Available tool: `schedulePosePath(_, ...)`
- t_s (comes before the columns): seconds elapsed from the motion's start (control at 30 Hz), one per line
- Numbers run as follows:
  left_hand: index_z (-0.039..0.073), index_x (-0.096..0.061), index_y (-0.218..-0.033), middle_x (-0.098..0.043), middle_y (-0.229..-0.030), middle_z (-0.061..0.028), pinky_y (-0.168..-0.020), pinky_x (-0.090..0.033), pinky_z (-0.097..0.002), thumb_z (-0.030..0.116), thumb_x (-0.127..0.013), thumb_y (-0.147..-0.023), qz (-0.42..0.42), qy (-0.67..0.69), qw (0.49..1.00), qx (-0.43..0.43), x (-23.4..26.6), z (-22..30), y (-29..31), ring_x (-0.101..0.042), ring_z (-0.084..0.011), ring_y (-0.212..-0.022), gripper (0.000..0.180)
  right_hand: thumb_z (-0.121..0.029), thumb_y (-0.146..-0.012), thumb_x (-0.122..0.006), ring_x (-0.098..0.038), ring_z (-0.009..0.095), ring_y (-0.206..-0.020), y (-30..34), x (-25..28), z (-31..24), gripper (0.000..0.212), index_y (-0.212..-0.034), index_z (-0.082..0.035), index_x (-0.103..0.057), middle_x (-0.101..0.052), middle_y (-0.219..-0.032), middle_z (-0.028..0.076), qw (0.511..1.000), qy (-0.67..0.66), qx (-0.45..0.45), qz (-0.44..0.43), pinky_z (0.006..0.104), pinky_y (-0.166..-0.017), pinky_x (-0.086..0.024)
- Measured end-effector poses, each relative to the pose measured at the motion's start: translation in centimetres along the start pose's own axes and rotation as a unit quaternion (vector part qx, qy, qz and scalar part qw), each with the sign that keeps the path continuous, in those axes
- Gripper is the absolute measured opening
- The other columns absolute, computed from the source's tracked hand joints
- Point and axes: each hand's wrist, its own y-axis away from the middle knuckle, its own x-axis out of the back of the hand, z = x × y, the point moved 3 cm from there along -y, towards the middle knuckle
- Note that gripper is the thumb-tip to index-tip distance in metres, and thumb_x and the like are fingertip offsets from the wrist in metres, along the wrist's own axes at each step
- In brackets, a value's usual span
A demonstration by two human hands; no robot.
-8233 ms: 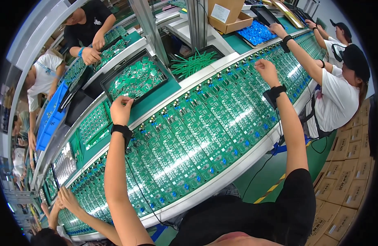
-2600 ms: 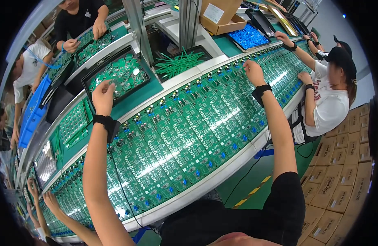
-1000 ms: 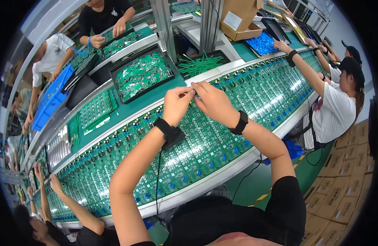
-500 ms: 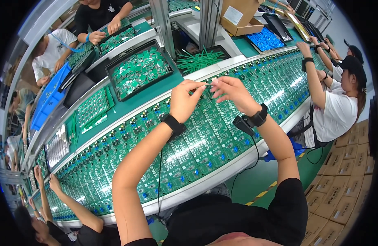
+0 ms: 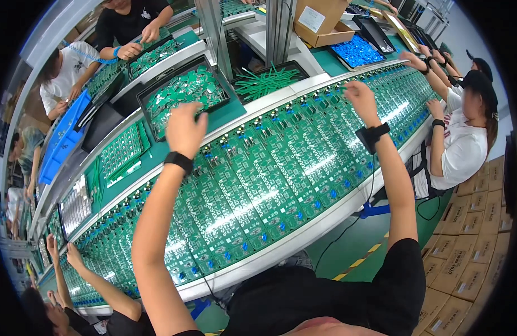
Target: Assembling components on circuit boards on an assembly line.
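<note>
My left hand (image 5: 185,130) reaches to the near edge of a black tray (image 5: 142,112) heaped with small green circuit boards (image 5: 185,92). Its thumb stands apart from the fingers, and nothing shows in its grasp. My right hand (image 5: 361,99) is raised over the far side of a long row of green circuit boards (image 5: 258,185). The fingers of that hand are pinched together; what they hold, if anything, is too small to name. Black bands circle both wrists, each with a cord. The boards lie side by side, with blue parts along their near ends.
Behind the row stand a tray of green strips (image 5: 269,84), a tray of blue parts (image 5: 356,51) and a cardboard box (image 5: 320,33). A blue bin (image 5: 65,137) is at far left. Co-workers sit on both sides and across. Stacked cartons (image 5: 454,263) fill the lower right.
My hands, together over the boards before, have moved apart: the left went left to the tray of small boards, the right went right and slightly up. The view has shifted a little.
</note>
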Motion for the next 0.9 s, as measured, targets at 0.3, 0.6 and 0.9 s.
schedulePosePath(0.3,0.009,-0.059,-0.088,-0.059,-0.080,-0.0069,-0.067,-0.044,-0.0369,0.023,-0.062,-0.076,-0.099,-0.043,0.985,0.137,-1.6,-5.2,0.6,-0.057,-0.0249,-0.077,0.018,-0.003,-0.070,-0.061,-0.059,0.023,-0.062,0.3,-1.0,5.1,0.011,-0.080,-0.004,-0.056,-0.059,-0.069,0.010,0.981,0.195,-0.005,-0.009,0.0323,-0.056,-0.046)
schedulePosePath(0.6,0.008,-0.061,-0.084,-0.060,-0.074,-0.0062,-0.062,-0.045,-0.0349,0.017,-0.062,-0.074,-0.107,0.080,0.972,0.193,-2.2,-7.0,0.4,-0.058,-0.0223,-0.070,0.013,-0.004,-0.071,-0.063,-0.060,0.022,-0.064,0.0,-1.3,4.8,0.011,-0.080,-0.004,-0.056,-0.060,-0.070,0.009,0.987,0.161,-0.018,-0.005,0.0316,-0.058,-0.047)
schedulePosePath(0.9,0.010,-0.062,-0.091,-0.062,-0.076,-0.0042,-0.059,-0.045,-0.0306,0.010,-0.061,-0.074,-0.049,0.126,0.973,0.187,-1.4,-7.0,0.9,-0.057,-0.0172,-0.062,0.017,0.000,-0.071,-0.062,-0.060,0.021,-0.064,-0.2,-1.5,5.2,0.012,-0.080,-0.001,-0.055,-0.060,-0.070,0.010,0.992,0.129,-0.009,-0.007,0.0297,-0.058,-0.047)
